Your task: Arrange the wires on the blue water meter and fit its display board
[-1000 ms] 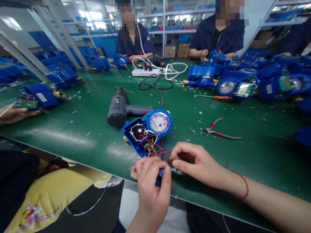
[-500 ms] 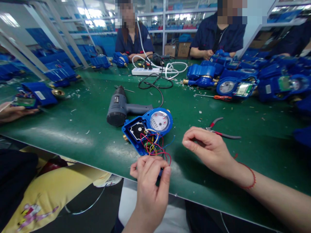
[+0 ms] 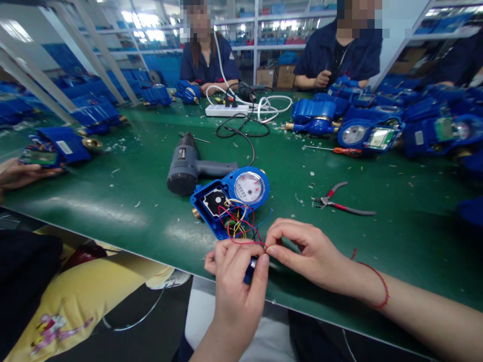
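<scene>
A blue water meter (image 3: 230, 198) with a round dial lies opened on the green table (image 3: 113, 201), a tangle of red, yellow and blue wires (image 3: 239, 229) spilling from it toward me. My left hand (image 3: 236, 281) is shut on a small blue part at the table's near edge, wires running to it. My right hand (image 3: 305, 254) pinches a red wire between thumb and forefinger, its fingertips touching those of my left hand.
A grey heat gun (image 3: 188, 166) lies just behind the meter, its black cord leading to a white power strip (image 3: 226, 110). Red-handled pliers (image 3: 339, 203) lie to the right, a screwdriver (image 3: 332, 150) farther back. Several blue meters (image 3: 362, 128) are piled right and left. Two people sit opposite; another's hand (image 3: 18, 173) rests at left.
My right hand drew away toward the pliers half a second ago, then came back to the wires and now pinches the red wire at my left fingertips.
</scene>
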`<state>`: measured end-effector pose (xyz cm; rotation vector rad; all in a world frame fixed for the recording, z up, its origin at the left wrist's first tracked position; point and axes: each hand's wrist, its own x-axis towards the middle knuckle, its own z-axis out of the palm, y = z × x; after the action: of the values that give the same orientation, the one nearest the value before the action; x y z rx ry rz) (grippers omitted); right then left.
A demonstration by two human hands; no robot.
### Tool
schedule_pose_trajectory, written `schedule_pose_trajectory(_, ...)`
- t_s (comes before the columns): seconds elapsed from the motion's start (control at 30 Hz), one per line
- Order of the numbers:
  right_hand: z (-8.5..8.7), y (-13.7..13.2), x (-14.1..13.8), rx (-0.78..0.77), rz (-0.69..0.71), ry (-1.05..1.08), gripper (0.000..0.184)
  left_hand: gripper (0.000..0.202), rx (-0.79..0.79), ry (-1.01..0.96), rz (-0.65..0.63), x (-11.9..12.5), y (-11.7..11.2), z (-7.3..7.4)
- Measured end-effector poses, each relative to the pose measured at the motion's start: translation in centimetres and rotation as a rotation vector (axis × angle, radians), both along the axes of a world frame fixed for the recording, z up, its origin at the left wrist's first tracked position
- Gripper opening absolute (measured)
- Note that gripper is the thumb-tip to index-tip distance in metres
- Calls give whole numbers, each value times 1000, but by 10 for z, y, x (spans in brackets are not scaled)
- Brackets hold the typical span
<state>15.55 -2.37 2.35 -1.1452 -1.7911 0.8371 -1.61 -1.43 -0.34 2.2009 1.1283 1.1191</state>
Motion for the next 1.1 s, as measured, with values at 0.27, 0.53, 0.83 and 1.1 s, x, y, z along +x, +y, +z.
schedule_pose_trajectory(0.27, -2, 11, 16, 208, -167, -177, 15, 13, -54, -3, -41, -4, 1, -1)
schedule_pose_trajectory(0.53, -6, 5, 9, 50, -33, -71, 21, 16, -50, -53, -3, -2, 0, 0)
schedule_pose_trajectory(0.83, -3, -1, -3, 155, 31, -36, 10, 16, -121, -179, -29, -9, -1, 3)
schedule_pose_trajectory(1.1, 3, -10, -13, 376, 72, -277, 20, 7, -471, -561, 2, -5, -8, 15)
